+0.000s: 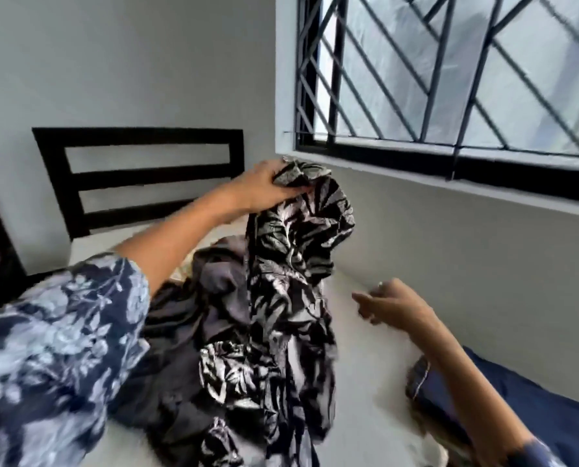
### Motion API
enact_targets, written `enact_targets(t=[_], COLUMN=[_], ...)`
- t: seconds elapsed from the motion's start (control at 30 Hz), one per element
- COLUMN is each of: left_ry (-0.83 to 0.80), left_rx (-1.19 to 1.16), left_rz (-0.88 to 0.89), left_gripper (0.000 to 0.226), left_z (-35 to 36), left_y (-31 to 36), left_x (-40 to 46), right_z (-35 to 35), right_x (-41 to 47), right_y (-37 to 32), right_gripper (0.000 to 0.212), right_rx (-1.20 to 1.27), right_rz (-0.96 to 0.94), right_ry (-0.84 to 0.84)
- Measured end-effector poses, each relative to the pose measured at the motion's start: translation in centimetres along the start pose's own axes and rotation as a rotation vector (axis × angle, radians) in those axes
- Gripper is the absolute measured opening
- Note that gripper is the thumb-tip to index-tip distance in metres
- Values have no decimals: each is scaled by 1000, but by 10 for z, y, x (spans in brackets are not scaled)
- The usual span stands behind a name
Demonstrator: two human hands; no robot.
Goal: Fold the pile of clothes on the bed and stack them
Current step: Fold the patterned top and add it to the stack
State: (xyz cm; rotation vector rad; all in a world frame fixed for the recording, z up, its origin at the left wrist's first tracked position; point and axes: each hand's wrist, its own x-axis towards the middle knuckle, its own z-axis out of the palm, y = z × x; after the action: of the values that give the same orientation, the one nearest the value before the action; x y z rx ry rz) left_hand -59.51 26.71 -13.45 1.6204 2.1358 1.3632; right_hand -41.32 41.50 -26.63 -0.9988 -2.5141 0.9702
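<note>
A black-and-white leaf-patterned fabric garment (291, 264) is held up above the white-sheeted bed (359, 382) by the left hand (268, 187), whose fingers are curled tightly round a bunched upper edge of the cloth. The garment hangs down in crumpled folds, and its lower part trails onto the bed. Just beside it, to the left, a heap of dark grey clothing (187, 318) lies on the mattress, partly hidden behind a blue floral-print sleeve (55, 335). The right hand (392, 303) is raised over the bare sheet, apart from the hanging garment; its fingers are loosely bent and nothing is held in it. A folded navy-blue cloth with pale stitching (426, 382) rests on the bed under the right forearm. A black slatted headboard (139, 176) is seen against the grey wall, and a window with black diagonal bars (450, 72) stands above the bed.
</note>
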Motion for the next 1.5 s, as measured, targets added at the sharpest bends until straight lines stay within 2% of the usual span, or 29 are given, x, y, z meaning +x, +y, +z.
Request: enact_targets(t=[0.07, 0.1, 0.17, 0.2, 0.3, 0.37, 0.4, 0.5, 0.53, 0.63, 0.67, 0.73, 0.8, 0.93, 1.0, 1.1, 1.17, 1.23, 1.33, 1.4, 1.5], left_ry=[-98, -140, -203, -227, -212, -190, -173, -106, -81, -10, 7, 12, 21, 130, 254, 445, 477, 438, 433, 465, 351], left_rx=[209, 295, 403, 410, 358, 326, 327, 379, 401, 406, 414, 444, 482, 517, 507, 437, 386, 413, 553, 495, 402], left_rz=[120, 167, 238, 268, 315, 308, 293, 290, 307, 273, 248, 218, 247, 473, 515, 441, 366, 270, 134, 151, 172], left_gripper=[31, 28, 24, 20, 17, 24, 30, 42, 38, 26, 25, 26, 30, 32, 29, 25, 19, 26, 74, 74, 58], left_z=[-11, -14, -18, -20, -25, -29, -32, -39, -42, -60, -65, -75, -77, -83, -101, -138, -159, -178, -194, -199, -200], left_y=[20, 24, 38, 43, 53, 54, 53, 56, 57, 55, 53, 52, 52, 76, 96, 130, 148, 153, 154, 157, 155], left_x=[23, 31, 44, 48, 55, 55, 55, 52, 51, 46, 46, 45, 44, 45, 57, 84, 101, 113, 116, 115, 99], right_z=[-27, -37, -53, -54, -52, -51, -51, -62, -68, -90, -97, -112, -135, -203, -243, -297, -330, -351, -369, -374, -361], right_x=[9, 9, 13, 14, 26, 30, 30, 31, 32, 45, 54, 72, 88, 106, 94, 68, 55, 47, 32, 23, 15], right_y=[-21, -32, -56, -63, -74, -76, -76, -74, -73, -70, -66, -61, -60, -80, -113, -173, -204, -222, -237, -235, -210], right_gripper=[28, 38, 58, 59, 56, 57, 61, 76, 71, 21, 15, 25, 28, 27, 29, 42, 48, 44, 41, 51, 84], right_rx=[146, 277, 426, 511, 731, 782, 767, 510, 348, -259, -433, -627, -686, -716, -779, -857, -928, -970, -992, -947, -907], right_rz=[-270, -406, -605, -662, -667, -658, -656, -686, -661, -588, -577, -601, -624, -681, -764, -783, -785, -806, -771, -803, -941], right_ry=[202, 219, 124, 56, 38, 44, -6, -266, -345, -564, -567, -441, -233, 185, 384, 642, 774, 834, 796, 710, 614])
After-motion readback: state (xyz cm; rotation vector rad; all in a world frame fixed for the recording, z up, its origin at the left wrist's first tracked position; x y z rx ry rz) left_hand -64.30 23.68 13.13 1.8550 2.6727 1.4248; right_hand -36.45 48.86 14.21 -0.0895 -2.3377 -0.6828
